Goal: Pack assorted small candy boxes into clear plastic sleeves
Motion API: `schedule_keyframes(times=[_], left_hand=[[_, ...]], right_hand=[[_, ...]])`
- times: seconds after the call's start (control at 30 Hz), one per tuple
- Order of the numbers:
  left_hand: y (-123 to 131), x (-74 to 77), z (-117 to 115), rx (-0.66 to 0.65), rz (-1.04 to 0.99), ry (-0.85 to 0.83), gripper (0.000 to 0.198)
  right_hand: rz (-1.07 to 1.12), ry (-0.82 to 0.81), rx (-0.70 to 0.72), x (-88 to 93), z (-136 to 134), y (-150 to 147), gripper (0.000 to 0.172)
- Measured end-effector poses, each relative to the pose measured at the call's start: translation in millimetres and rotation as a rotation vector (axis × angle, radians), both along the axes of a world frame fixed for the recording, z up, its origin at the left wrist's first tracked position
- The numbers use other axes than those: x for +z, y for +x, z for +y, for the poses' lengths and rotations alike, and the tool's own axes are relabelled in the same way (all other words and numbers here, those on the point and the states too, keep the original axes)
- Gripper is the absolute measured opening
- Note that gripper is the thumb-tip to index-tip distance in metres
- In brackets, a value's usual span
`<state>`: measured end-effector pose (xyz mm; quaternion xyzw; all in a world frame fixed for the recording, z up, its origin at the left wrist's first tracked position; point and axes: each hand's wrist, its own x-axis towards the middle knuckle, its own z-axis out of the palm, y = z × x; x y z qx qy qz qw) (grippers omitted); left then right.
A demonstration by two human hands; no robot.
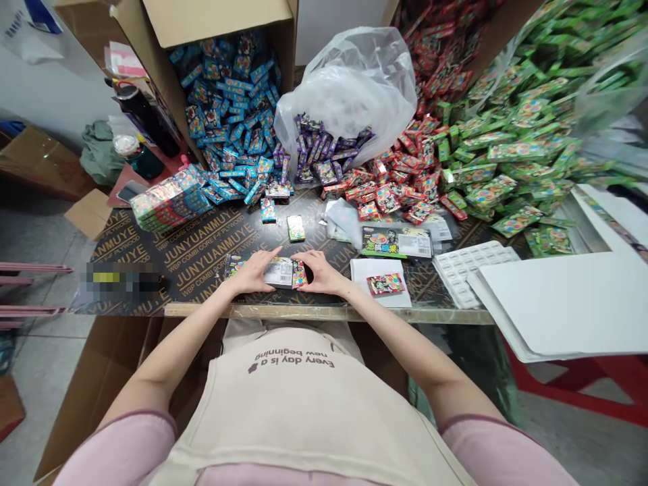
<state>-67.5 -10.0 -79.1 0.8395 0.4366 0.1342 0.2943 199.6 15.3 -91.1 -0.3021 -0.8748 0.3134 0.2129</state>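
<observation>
Both my hands grip one flat pack (pixel 281 272) of small colourful boxes, lying on the dark plywood tabletop (pixel 202 253) near its front edge. My left hand (pixel 252 272) closes on the pack's left end, with the index finger stretched over the top. My right hand (pixel 318 271) clasps its right end. A single red box (pixel 385 284) rests on a white sheet (pixel 379 270) just right of my right hand. A loose green box (pixel 295 227) and a blue box (pixel 268 210) lie a little beyond the pack.
Behind are heaps of small boxes: blue ones spilling from a cardboard carton (pixel 230 115), purple ones in a clear bag (pixel 349 101), red ones (pixel 405 182), green ones (pixel 516 135). A stack of filled packs (pixel 169 198) sits at left. White trays (pixel 470 266) and boards (pixel 561 304) lie at right.
</observation>
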Motion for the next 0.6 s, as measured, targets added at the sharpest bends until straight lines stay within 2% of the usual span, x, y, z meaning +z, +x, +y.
schedule_keyframes(times=[0.1, 0.27, 0.43, 0.53, 0.6], left_hand=[[-4.8, 1.6, -1.9, -0.015, -0.026, -0.024, 0.109], [-5.8, 5.6, -4.0, 0.033, -0.069, -0.014, 0.111], [1.1, 1.5, -7.6, 0.024, -0.016, 0.008, 0.121], [3.3, -1.7, -7.7, 0.127, -0.008, 0.066, 0.121], [5.2, -2.6, -6.5, 0.202, -0.023, 0.095, 0.122]], right_hand=[[-0.010, 0.036, -0.012, 5.3, -7.2, 0.1, 0.073], [-0.142, 0.237, -0.080, 12.9, -16.9, -6.1, 0.061], [-0.054, 0.154, -0.147, 5.2, -24.3, -10.7, 0.071], [-0.021, 0.128, -0.216, 2.7, -32.4, -11.3, 0.085], [-0.009, 0.115, -0.243, 3.1, -37.8, -13.8, 0.082]])
